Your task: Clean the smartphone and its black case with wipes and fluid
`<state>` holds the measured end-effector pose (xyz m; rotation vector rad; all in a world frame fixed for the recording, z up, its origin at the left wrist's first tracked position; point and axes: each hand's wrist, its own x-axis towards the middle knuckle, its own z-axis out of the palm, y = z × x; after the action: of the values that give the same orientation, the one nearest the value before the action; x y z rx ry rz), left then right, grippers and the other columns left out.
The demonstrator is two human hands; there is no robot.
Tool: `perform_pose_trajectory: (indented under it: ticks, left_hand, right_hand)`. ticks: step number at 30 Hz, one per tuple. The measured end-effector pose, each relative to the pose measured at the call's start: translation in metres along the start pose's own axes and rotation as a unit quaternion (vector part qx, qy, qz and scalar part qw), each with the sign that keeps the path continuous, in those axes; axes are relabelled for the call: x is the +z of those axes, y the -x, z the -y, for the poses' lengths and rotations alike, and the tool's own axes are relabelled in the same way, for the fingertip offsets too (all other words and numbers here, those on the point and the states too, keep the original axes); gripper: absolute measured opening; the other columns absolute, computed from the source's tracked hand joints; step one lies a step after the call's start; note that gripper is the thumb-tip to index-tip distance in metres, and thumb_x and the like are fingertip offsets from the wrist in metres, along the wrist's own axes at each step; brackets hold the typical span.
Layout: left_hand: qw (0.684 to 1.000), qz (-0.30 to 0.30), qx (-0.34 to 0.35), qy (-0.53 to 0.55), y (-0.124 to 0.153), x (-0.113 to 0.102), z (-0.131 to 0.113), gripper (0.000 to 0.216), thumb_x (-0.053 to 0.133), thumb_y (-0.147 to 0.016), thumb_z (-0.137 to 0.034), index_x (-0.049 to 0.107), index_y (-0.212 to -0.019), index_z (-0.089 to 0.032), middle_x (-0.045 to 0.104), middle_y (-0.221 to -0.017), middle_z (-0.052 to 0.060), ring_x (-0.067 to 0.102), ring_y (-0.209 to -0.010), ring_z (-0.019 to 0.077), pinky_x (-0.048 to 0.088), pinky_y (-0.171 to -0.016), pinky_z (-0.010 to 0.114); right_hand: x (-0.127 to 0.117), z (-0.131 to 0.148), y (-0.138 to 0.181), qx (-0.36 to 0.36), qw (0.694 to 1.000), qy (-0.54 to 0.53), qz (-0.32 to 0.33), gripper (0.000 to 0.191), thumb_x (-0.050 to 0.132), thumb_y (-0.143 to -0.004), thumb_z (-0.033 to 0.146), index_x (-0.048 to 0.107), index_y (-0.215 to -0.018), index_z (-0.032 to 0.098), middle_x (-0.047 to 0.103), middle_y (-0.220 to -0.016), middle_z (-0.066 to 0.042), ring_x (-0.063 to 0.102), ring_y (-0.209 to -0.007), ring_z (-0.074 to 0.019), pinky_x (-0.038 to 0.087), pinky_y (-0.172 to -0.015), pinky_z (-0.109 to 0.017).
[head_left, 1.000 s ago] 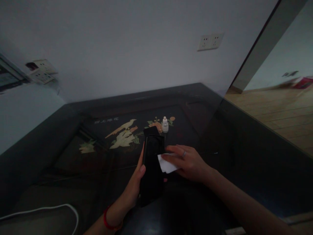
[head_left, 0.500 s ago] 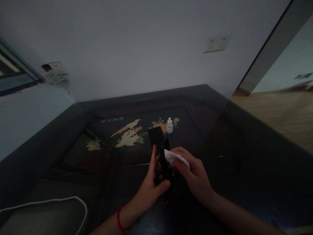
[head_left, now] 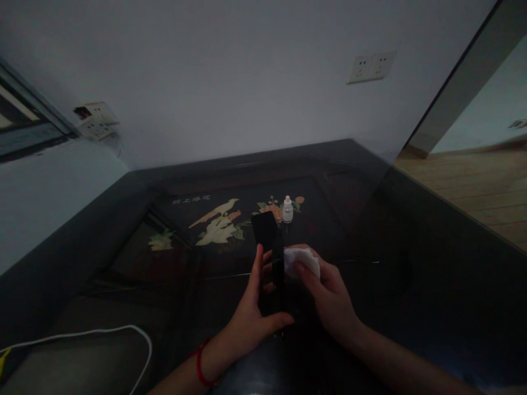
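Observation:
My left hand (head_left: 255, 312) grips a slim black object (head_left: 279, 266), seen nearly edge-on; its kind is too dark to make out. The thumb lies at its near end and the other fingers are behind its left side. Pinched in my right hand (head_left: 331, 293) is a folded white tissue or cloth (head_left: 302, 260), right up against the object's right side. Just beyond my left fingertips is a flat, black, round-cornered rectangle (head_left: 264, 227) that looks like a phone. A small clear dropper bottle (head_left: 287, 211) with a white cap and label stands upright behind it.
The glossy black table (head_left: 354, 192) carries a bird-and-flower picture (head_left: 218, 227). A white cable (head_left: 94, 331) curves over the near left. Wall sockets (head_left: 371, 67) are on the pale wall behind, and more sockets (head_left: 96, 119) sit in the left corner.
The white tissue has shifted from the object's upper face to its right side and shows flatter. My left hand has turned the black object a little. The view has shifted slightly.

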<state>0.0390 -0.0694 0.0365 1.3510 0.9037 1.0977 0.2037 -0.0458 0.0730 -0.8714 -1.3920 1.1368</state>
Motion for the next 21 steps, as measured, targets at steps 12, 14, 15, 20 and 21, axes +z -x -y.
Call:
perform_pose_trajectory:
  ticks: [12,14,15,20,21]
  left_hand:
    - [0.98,-0.134,0.015,0.148,-0.013,-0.009,-0.001,0.119,0.081,-0.051,-0.055,0.011,-0.146,-0.036,0.056,-0.13,0.012,0.052,-0.122,0.0308,0.041,-0.102,0.046]
    - [0.971,-0.166,0.011,0.173,-0.015,-0.01,-0.004,0.113,0.082,-0.05,-0.054,0.018,-0.142,-0.039,0.049,-0.138,0.011,0.049,-0.125,0.032,0.044,-0.099,0.046]
    - [0.967,-0.179,0.012,0.182,-0.016,-0.01,-0.005,0.112,0.082,-0.049,-0.054,0.02,-0.141,-0.04,0.044,-0.142,0.01,0.047,-0.126,0.0327,0.046,-0.097,0.046]
    - [0.966,-0.182,0.01,0.183,-0.016,-0.009,-0.005,0.11,0.083,-0.05,-0.052,0.021,-0.14,-0.039,0.047,-0.138,0.011,0.048,-0.125,0.0332,0.047,-0.096,0.047]
    - [0.969,-0.172,0.006,0.176,-0.015,-0.007,-0.003,0.11,0.083,-0.051,-0.051,0.021,-0.141,-0.037,0.051,-0.135,0.011,0.05,-0.124,0.0325,0.045,-0.098,0.047]
  right_hand:
    - [0.01,-0.011,0.012,-0.056,0.988,0.011,0.146,0.038,0.051,-0.081,0.009,0.068,-0.108,0.029,0.058,-0.105,-0.004,0.057,-0.099,-0.016,0.046,-0.086,-0.031]
    - [0.011,-0.013,0.012,-0.049,0.986,0.019,0.157,0.04,0.05,-0.079,0.006,0.069,-0.106,0.028,0.059,-0.1,-0.004,0.057,-0.095,-0.0154,0.046,-0.084,-0.031]
    - [0.012,-0.014,0.011,-0.05,0.986,0.027,0.158,0.04,0.049,-0.078,0.005,0.07,-0.104,0.027,0.059,-0.098,-0.003,0.057,-0.093,-0.0153,0.045,-0.084,-0.032]
    - [0.007,-0.013,0.007,-0.033,0.988,0.054,0.143,0.035,0.051,-0.077,0.007,0.071,-0.099,0.025,0.061,-0.094,-0.003,0.058,-0.09,-0.0158,0.045,-0.084,-0.032]
    - [0.006,-0.011,0.006,-0.017,0.99,0.052,0.133,0.033,0.051,-0.08,0.009,0.071,-0.101,0.025,0.061,-0.095,-0.003,0.059,-0.09,-0.0157,0.046,-0.081,-0.031]
